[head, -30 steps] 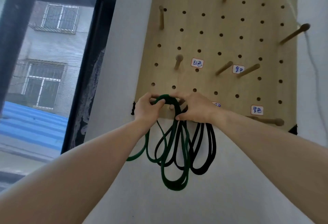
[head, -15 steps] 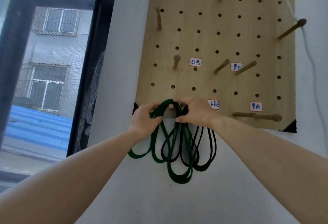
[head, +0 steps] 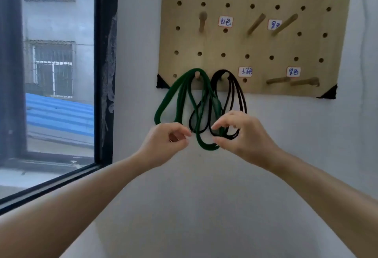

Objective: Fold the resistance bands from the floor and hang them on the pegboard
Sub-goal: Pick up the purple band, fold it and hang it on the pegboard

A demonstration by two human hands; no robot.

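Observation:
A folded green resistance band (head: 164, 105) hangs in several loops from a short peg (head: 197, 74) at the lower left of the wooden pegboard (head: 263, 46). Beside it, a thin black band (head: 241, 94) hangs from the neighbouring peg (head: 225, 76), and their loops overlap. My left hand (head: 166, 142) hovers by the bottom of the loops with loosely curled fingers and holds nothing. My right hand (head: 243, 135) is in front of the black loops, finger and thumb spread apart close to the lowest green loop.
Bare wooden pegs (head: 279, 80) stick out at the board's lower right and others (head: 255, 23) higher up, with small handwritten labels (head: 245, 71) between them. A black-framed window (head: 105, 63) stands to the left. White wall lies below the board.
Both hands have let go of the green band at the peg and dropped to the bottom of the loops. The green band now hangs by itself.

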